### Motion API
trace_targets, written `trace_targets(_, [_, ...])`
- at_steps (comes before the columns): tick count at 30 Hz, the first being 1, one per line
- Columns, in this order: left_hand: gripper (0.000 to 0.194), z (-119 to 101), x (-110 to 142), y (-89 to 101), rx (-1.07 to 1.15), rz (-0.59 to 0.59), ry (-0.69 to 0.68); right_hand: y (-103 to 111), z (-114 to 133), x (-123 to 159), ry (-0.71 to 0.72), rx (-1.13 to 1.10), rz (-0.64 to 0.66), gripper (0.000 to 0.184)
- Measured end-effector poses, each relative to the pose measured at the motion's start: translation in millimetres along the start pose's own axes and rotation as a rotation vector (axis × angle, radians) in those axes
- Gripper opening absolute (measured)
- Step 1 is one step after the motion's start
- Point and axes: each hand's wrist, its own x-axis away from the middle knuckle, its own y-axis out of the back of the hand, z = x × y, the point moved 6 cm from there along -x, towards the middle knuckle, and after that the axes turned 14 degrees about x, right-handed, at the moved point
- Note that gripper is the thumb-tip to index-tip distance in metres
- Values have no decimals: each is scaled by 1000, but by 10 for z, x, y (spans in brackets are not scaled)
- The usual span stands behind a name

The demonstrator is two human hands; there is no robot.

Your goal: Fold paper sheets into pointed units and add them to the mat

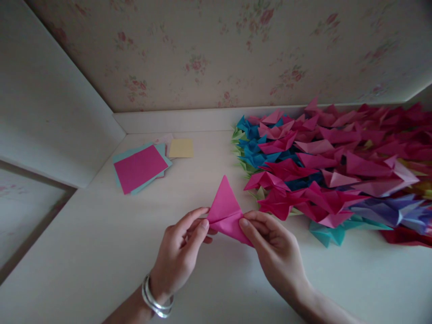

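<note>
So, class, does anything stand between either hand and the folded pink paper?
Nothing visible does: the left hand and right hand both grip the folded pink paper directly. The pile of paper shapes lies to the right, blocking neither.

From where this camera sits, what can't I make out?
Head view:
Underside of the pink folded paper held by left hand and right hand: hidden by its upper side.
Most of the lower sheets: covered by the magenta sheet.
Right end of the paper pile: cut off by the right edge.
</note>
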Motion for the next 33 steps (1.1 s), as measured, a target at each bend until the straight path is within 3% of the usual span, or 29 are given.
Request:
trace_targets(4, [19,11,-1,-37,55,62,25,-1,-12,0,0,-1,7,11])
trace_targets(7, [14,-13,3,-6,-4,8,-40,-6,-15,-10,-8,-6,10,11])
trace_targets(11, [24,-17,4,15,30,-33,-93,-17,-12,-25,-30,-19,15,13])
trace_targets(14, [23,-51,18,-19,-15,39,-140,-10,-18,-30,-57,-27,7,16])
trace_targets(17, [23,-119,42,-39,-89,98,-218,-7,-25,-32,-79,-27,11,19])
trace_targets(22, [18,-218,49,-31,-215,63,-373,-9,-28,-38,-99,-48,13,18])
trace_targets(27, [16,-168,40,-32,-205,42,-328,-1,-33,-33,-120,0,13,18])
trace_targets(33, [27,-75,36,28,-140,-48,-191,-24,-45,-17,-138,10,57,20])
